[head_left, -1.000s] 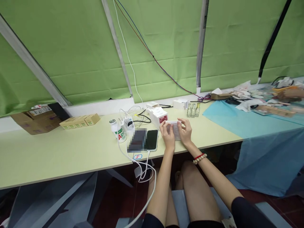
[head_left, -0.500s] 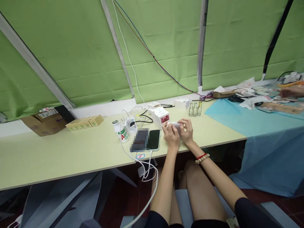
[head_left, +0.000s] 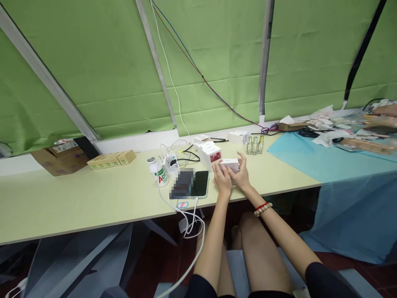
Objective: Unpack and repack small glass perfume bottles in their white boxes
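Note:
Between my two hands is a small white carton [head_left: 230, 165], held over the front part of the table with its pale printed face showing. My left hand [head_left: 222, 179] wraps the carton's left side, fingers bent. My right hand [head_left: 242, 175] grips it from the right and front, its thumb across the lower part and the index finger raised along the side. The carton's underside is hidden by my hands. Just behind and left stands a larger white box [head_left: 208, 153] with a red picture on its side. Three small glass bottles [head_left: 254, 145] stand behind my right hand.
Left of my hands lie two phones, one with a dark screen [head_left: 200, 184], beside a white bottle [head_left: 160, 175] and a charger with cables. White cables [head_left: 198, 252] hang over the front edge. Small yellow boxes [head_left: 112, 160] sit farther left. Clutter covers the blue cloth [head_left: 297, 155] at right.
The carton has turned so that its white printed face now shows. My fingers have shifted from its top edge to its sides, with my right thumb across the front.

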`<state>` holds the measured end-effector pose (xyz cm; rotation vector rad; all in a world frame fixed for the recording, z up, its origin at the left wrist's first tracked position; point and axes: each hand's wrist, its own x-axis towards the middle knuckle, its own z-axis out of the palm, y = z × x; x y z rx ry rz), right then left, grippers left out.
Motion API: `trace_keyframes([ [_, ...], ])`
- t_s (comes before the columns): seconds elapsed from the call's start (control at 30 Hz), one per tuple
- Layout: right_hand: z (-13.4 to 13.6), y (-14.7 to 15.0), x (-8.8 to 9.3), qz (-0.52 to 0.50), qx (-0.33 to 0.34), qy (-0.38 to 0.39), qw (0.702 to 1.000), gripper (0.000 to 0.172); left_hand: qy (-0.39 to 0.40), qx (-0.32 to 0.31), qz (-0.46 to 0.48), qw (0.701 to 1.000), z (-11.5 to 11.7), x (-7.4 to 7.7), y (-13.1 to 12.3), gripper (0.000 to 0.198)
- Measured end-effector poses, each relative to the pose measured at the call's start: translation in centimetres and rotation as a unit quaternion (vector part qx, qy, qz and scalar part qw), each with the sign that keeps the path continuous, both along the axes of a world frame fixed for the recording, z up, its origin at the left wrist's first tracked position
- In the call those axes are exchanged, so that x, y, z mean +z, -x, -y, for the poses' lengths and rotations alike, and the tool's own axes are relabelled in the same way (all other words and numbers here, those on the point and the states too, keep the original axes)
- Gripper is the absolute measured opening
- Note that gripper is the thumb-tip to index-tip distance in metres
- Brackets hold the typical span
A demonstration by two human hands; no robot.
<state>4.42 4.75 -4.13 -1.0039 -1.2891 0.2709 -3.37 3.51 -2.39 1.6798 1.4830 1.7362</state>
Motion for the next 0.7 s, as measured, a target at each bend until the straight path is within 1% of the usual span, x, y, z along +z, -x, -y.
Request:
trace_keyframes([
  [0.03, -0.1, 0.0, -0.1, -0.006, 0.025, 0.033, 0.999, 0.071, 0.008, -0.003, -0.002, 1.0, -0.1, 0.0, 0.1, 0.036],
  [0.1, -0.1, -0.1, -0.2, 0.001, 0.067, 0.082, 0.994, 0.079, 0.031, 0.01, 0.019, 0.999, -0.4, 0.0, 0.3, 0.04],
  [0.2, 0.1, -0.1, -0.1, 0.058, 0.117, 0.118, 0.984, 0.086, 0.102, 0.076, 0.111, 0.986, -1.0, -0.1, 0.9, 0.042],
  [0.27, 0.2, 0.1, 0.1, 0.113, 0.128, 0.13, 0.977, 0.087, 0.135, 0.104, 0.153, 0.973, -1.3, -0.1, 1.2, 0.04],
  [0.3, 0.3, 0.2, 0.2, 0.139, 0.119, 0.137, 0.973, 0.086, 0.137, 0.105, 0.159, 0.972, -1.5, -0.1, 1.3, 0.039],
  [0.37, 0.4, 0.4, 0.3, 0.18, 0.075, 0.156, 0.968, 0.082, 0.127, 0.088, 0.153, 0.976, -1.7, -0.3, 1.4, 0.036],
  [0.43, 0.3, 0.6, 0.4, 0.197, 0.02, 0.181, 0.963, 0.079, 0.122, 0.063, 0.143, 0.98, -1.9, -0.5, 1.3, 0.033],
  [0.5, 0.1, 0.6, 0.2, 0.178, -0.028, 0.185, 0.966, 0.076, 0.121, 0.037, 0.132, 0.983, -2.1, -0.8, 1.3, 0.032],
  [0.53, 0.0, 0.6, 0.1, 0.16, -0.041, 0.176, 0.97, 0.075, 0.122, 0.025, 0.128, 0.984, -2.2, -0.9, 1.3, 0.032],
  [0.6, -0.4, 0.6, -0.3, 0.136, -0.033, 0.137, 0.981, 0.076, 0.127, 0.002, 0.123, 0.984, -2.3, -1.2, 1.3, 0.032],
  [0.7, -0.9, 0.7, -0.9, 0.171, 0.051, 0.078, 0.981, 0.083, 0.134, -0.01, 0.124, 0.983, -2.4, -1.2, 1.5, 0.035],
])
